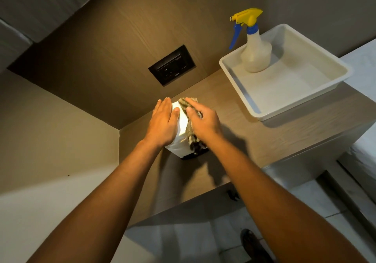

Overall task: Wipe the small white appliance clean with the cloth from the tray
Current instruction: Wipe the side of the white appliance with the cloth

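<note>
Two bare hands are working on the small white appliance [181,129], which is standing on the wood-grain bench [264,136] close to the far wall, below a dark wall socket [172,65]. The left hand [164,121] is lying flat on the left part of the appliance's top, its fingers [162,105] stretched out straight and close together, gripping nothing and simply resting on the white surface. The right hand [204,123] is pressing the cloth [190,120], a striped brownish rag, against the appliance's top and right side; its fingers are loosely spread over the fabric, pressing on it rather than curling around it, with the thumb lying along the cloth's left edge. The lower end of the cloth is hanging down over the near right corner of the appliance, where a dark base part seems to be showing, though shadow is making that hard to read. To the right and farther back, well apart from the hands, a pale tray [240,83] is sitting on the bench, and a spray bottle [254,44] with a yellow head and blue trigger is standing upright in its far left corner.
</note>
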### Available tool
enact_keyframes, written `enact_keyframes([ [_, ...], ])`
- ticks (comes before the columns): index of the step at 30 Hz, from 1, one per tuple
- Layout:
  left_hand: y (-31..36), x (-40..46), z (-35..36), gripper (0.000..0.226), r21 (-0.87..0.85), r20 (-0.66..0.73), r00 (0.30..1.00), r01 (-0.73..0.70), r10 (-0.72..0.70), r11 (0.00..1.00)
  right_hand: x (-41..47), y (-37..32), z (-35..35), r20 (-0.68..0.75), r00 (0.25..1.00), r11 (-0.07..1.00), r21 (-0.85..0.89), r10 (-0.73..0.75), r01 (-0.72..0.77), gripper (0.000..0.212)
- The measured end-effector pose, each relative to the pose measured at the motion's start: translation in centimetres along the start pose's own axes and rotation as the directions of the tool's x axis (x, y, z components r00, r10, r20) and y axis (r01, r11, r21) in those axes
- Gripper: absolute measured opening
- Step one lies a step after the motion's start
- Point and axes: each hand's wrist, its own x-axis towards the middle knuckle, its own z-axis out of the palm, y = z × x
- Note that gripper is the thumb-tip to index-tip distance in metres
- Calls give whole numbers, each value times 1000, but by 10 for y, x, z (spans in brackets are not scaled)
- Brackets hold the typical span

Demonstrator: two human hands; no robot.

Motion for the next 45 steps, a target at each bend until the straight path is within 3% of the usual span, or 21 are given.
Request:
enact_keyframes([
  [3, 0, 1, 0, 62, 8, -3, 1000, 9, -9, 1000, 25, 6, -8, 60, 992, 993, -54, 107, -104, 32],
  [7, -1, 1, 0, 62, 4, 2, 1000, 9, -9, 1000, 9, 24, -16, 4, 959, 958, -53, 282, -281, 32],
  [9, 0, 0, 0, 61, -4, -5, 1000, -2, 1, 1000, -10, 28, -16, -43, 968, 967, -61, 247, -249, 33],
  [13, 1, 0, -1, 56, -17, -13, 1000, -25, 25, 1000, -22, 14, -5, -50, 998, 999, -32, -41, 40, 34],
  [17, 1, 0, -2, 57, -11, -1, 1000, -31, 31, 999, 20, 3, -6, 50, 995, 996, -31, 82, -81, 32],
  [21, 1, 0, -2, 59, -27, -2, 999, -43, 43, 999, 28, 27, -16, 64, 979, 970, -161, 194, -181, 32],
  [25, -2, 1, -1, 49, -31, -5, 999, -38, 38, 999, -9, 44, -26, -51, 955, 810, -517, 293, -276, 39],
  [26, -2, 1, 0, 50, -29, -3, 999, -34, 34, 999, -18, 47, -27, -43, 960, 824, -503, 275, -259, 40],
  [29, -2, 2, 1, 51, -27, -2, 999, -40, 40, 999, -47, 47, -30, 38, 976, 955, -215, 217, -204, 39],
  [33, -1, 1, 1, 56, -12, -1, 1000, -30, 30, 999, -70, 35, -26, 6, 992, 991, -40, 127, -127, 37],
  [38, -1, -1, 0, 62, -12, -3, 1000, -22, 22, 1000, -13, 15, -12, -38, 988, 988, -45, 147, -149, 34],
  [45, 2, -2, -2, 61, -19, -8, 1000, -29, 29, 999, 44, 35, -15, 101, 964, 966, -109, 247, -236, 31],
])
